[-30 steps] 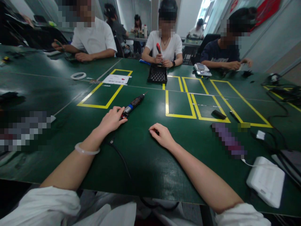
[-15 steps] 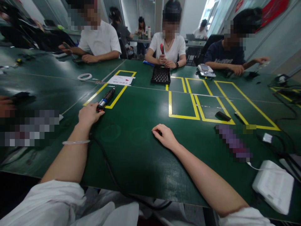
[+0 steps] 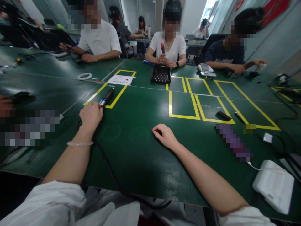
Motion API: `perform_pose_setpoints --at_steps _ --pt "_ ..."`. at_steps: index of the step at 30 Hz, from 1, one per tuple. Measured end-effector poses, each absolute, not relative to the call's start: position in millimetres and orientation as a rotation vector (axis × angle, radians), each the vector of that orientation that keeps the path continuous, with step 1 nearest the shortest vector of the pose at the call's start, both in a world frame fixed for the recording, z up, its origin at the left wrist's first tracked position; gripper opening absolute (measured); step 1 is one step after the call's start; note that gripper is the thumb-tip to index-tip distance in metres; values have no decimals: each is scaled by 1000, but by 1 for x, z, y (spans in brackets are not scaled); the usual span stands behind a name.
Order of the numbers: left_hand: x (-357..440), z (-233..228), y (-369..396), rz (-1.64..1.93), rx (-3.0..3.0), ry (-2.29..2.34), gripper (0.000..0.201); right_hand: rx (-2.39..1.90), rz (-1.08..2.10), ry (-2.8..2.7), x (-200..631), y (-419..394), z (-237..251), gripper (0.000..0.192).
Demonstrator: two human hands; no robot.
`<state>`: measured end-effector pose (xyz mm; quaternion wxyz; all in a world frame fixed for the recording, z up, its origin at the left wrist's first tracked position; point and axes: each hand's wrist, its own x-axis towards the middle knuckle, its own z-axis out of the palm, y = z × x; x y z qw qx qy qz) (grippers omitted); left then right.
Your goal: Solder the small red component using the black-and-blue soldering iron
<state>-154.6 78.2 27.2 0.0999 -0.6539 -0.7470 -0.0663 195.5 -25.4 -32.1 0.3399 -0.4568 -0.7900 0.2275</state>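
Two hands lay on the green table (image 3: 141,150). Left hand (image 3: 90,114) was curled around the rear end of the electric screwdriver (image 3: 106,97), which pointed toward 1 o'clock across a yellow tape line (image 3: 117,97). Right hand (image 3: 166,135) rested loosely curled, holding nothing visible, at 3 o'clock from the left.

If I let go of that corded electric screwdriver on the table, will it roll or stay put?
The electric screwdriver looks round-barrelled, so it may roll on the smooth table. Its black cord would probably drag and limit that. The left hand grips its rear end.
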Motion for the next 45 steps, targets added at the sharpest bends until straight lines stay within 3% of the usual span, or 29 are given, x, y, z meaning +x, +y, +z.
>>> perform_pose_setpoints --at_steps 3,7,11,15,19,28,38,45 --pt "-138 25 77 -395 -2119 -2159 44 -1179 591 -2060 196 -25 -32 9" --pt "-88 16 64 -649 -2872 -1913 42 -1186 597 -2053 195 -25 -32 8" --pt "-36 13 37 -554 -3414 -1538 45 -1153 675 -2026 195 -27 -31 20" --pt "-14 17 18 -464 -3692 -1450 55 -1049 715 -2084 194 -28 -31 33" --pt "-14 18 15 -428 -3774 -1415 58 -1045 680 -2109 194 -28 -32 18" --pt "-13 18 14 -614 -3808 -1416 63 -1112 692 -2045 193 -27 -33 8" --pt "-13 20 13 -571 -3707 -1358 56 -1175 697 -2008 193 -26 -31 7" --pt "-10 22 8 -671 -3615 -1318 34 -1234 784 -1922 193 -25 -25 25"
